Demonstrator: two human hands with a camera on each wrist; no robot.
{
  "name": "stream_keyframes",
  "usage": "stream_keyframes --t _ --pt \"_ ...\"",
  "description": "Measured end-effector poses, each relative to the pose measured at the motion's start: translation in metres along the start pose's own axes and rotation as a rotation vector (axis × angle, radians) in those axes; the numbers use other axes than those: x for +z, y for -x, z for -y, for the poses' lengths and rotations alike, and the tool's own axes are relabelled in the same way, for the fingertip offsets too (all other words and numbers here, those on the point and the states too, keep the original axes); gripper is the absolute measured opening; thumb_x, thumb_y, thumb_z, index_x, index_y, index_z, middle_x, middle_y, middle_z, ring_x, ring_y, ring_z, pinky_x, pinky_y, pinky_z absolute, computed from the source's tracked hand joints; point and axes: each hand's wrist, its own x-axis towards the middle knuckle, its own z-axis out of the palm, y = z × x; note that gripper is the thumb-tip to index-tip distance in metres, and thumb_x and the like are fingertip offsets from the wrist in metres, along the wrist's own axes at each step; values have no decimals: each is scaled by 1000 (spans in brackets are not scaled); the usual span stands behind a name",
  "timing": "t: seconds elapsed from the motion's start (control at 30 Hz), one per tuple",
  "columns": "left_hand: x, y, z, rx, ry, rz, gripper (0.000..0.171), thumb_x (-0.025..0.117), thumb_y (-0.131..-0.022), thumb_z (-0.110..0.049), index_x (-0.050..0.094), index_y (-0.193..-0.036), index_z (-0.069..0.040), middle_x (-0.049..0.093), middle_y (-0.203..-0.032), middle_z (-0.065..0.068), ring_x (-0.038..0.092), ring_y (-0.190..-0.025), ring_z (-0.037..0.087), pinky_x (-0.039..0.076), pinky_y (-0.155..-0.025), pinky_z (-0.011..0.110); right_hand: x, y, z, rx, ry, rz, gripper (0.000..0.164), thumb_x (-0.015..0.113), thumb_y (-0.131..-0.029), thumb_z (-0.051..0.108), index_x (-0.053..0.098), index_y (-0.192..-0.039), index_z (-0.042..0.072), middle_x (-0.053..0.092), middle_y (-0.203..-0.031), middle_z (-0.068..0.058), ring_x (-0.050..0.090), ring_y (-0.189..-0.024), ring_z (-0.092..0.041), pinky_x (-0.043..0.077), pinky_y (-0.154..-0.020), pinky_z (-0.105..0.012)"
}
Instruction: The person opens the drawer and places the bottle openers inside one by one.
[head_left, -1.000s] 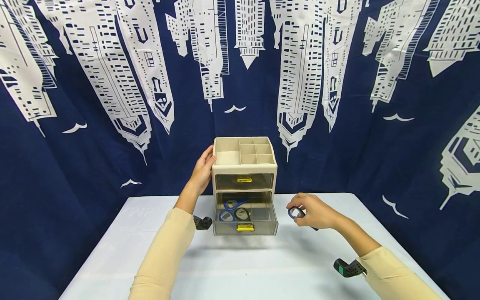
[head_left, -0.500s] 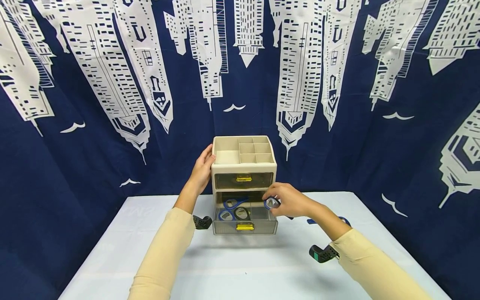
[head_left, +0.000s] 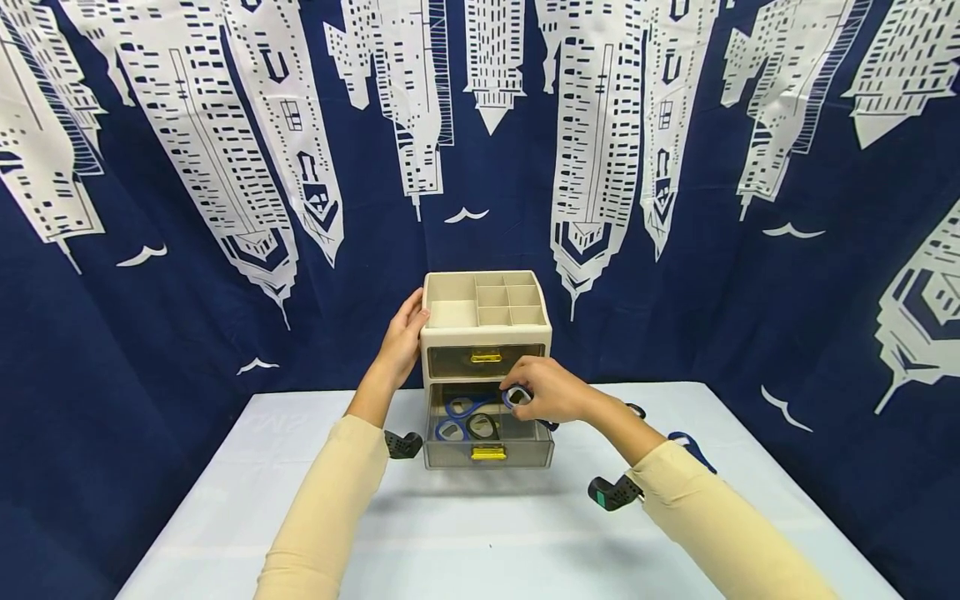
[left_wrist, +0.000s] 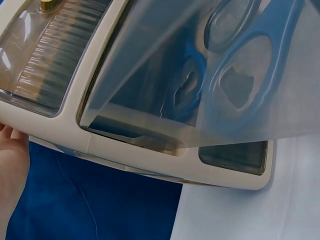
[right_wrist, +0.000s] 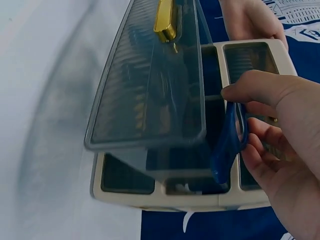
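Observation:
A beige desktop drawer unit stands on the table with its lower clear drawer pulled out. My left hand rests against the unit's left side, fingers fairly straight. Over the open drawer, my right hand pinches a blue magnifying glass by its round rim. In the right wrist view its dark blue handle points down beside the drawer, thumb and fingers on the rim. Inside the drawer's left part lie two blue magnifying glasses and a black one.
At right, partly behind my right arm, a blue magnifying glass and a black-rimmed thing lie on the white table. The unit's upper drawer is closed. Its top has several compartments. A blue printed curtain hangs behind.
My right hand has carried the magnifying glass leftward from beside the unit to above the open drawer. Things on the table at right have come into view. My left hand stays put.

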Motion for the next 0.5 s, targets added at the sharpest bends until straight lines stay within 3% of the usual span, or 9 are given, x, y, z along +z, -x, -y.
stream_keyframes --t 0.5 --pt "-1 -1 1 0 12 3 57 40 -113 -11 18 -166 -9 21 -170 11 25 -152 25 27 -119 47 11 -16 8 6 59 -89 34 84 -79 12 79 -111 3 68 -107 -8 63 -97 -24 52 -81 -36"
